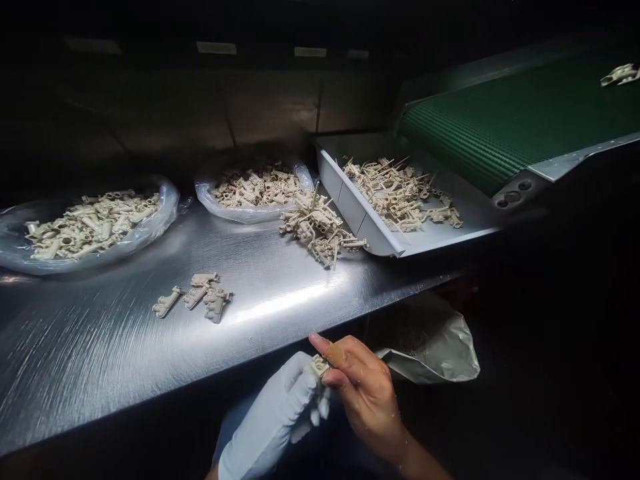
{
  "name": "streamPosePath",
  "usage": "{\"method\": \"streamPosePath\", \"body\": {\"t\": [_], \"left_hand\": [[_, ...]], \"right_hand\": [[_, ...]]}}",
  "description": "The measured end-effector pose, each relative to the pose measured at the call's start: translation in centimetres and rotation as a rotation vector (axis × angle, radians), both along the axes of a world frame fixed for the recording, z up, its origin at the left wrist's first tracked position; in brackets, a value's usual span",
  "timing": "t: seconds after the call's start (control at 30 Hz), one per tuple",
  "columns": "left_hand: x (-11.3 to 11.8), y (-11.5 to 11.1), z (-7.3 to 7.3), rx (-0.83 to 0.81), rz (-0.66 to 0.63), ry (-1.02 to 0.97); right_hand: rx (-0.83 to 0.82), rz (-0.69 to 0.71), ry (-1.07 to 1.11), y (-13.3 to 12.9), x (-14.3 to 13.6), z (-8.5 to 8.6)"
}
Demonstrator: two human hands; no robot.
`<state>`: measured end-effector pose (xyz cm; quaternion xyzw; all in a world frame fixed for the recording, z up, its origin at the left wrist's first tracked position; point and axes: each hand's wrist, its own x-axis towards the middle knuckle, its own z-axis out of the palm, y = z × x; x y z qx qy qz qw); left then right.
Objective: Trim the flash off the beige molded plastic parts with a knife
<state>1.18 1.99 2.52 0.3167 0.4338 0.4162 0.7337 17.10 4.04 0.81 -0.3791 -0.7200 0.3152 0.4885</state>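
My left hand (pixel 283 407), in a white glove, is closed round a small beige moulded plastic part (pixel 320 365) in front of the table's edge. My bare right hand (pixel 367 390) meets it from the other side, thumb and fingers pinched at the part; a tan tape wraps one finger. Much of the part is hidden by the fingers. On the metal table (pixel 260 280) beyond lie several separate beige parts (pixel 215 303) in a small group. Farther right, a tangled heap of beige parts with thin sprues (pixel 325 230) rests against a tray's wall.
Two plastic-lined containers, one at the left (pixel 170 207) and one in the middle (pixel 240 215), hold beige parts. A light grey tray (pixel 357 203) with more sprued parts sits below a green conveyor belt (pixel 500 120). An open bag (pixel 450 347) hangs under the table edge.
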Motion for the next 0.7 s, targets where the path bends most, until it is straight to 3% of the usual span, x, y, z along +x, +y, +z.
{"method": "streamPosePath", "body": {"t": [0.2,0.4,0.7], "left_hand": [[0.1,-0.4,-0.6,0.065,-0.04,0.102],[0.4,-1.3,-1.9,0.113,0.126,0.212],[0.5,-2.1,-2.7,0.207,0.221,0.429]], "right_hand": [[0.033,-0.048,-0.03,-0.2,0.1,0.1],[0.122,-0.074,-0.128,-0.2,0.4,0.2],[0.31,-0.138,-0.298,-0.3,0.6,-0.2]]}}
